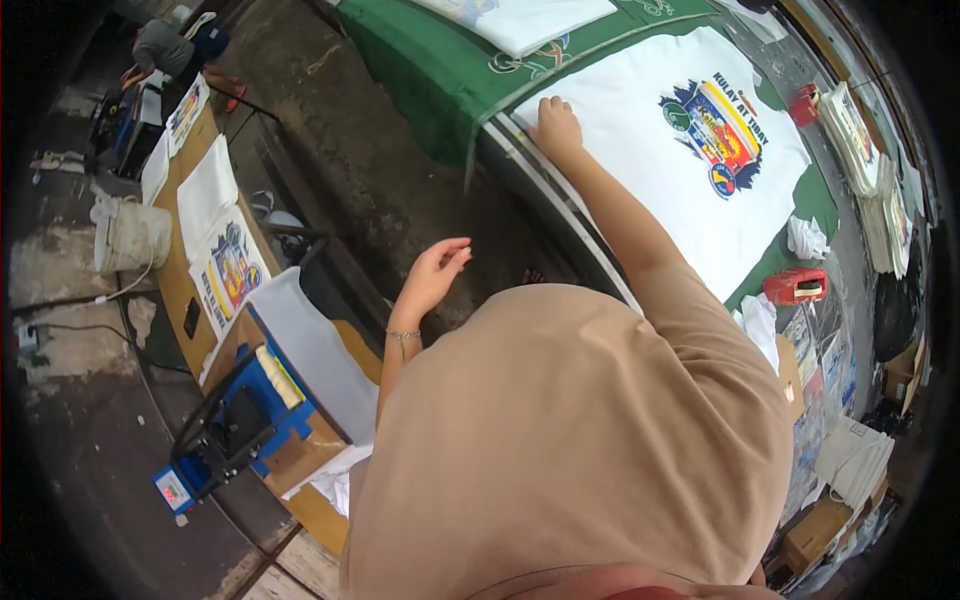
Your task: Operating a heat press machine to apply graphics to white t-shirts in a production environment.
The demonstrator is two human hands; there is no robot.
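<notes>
A white T-shirt (640, 110) with a colourful print (715, 135) lies spread on the green-covered table (430, 75). My right hand (557, 128) reaches over it to the edge nearest the aisle, its fingers bent and closed on the shirt's border. Part of the grip is hidden by the hand itself. My left hand (435, 280), a bracelet at its wrist, hangs in the air over the floor between the two tables. Its fingers are loosely bent and apart, with nothing in them.
On the left, a wooden table holds a heat press (235, 425), a printed white shirt (228, 270) and a dark phone (191, 319). Red tape dispensers (797, 286) and stacked prints (850, 140) line the right. A person (165, 50) bends at the far left.
</notes>
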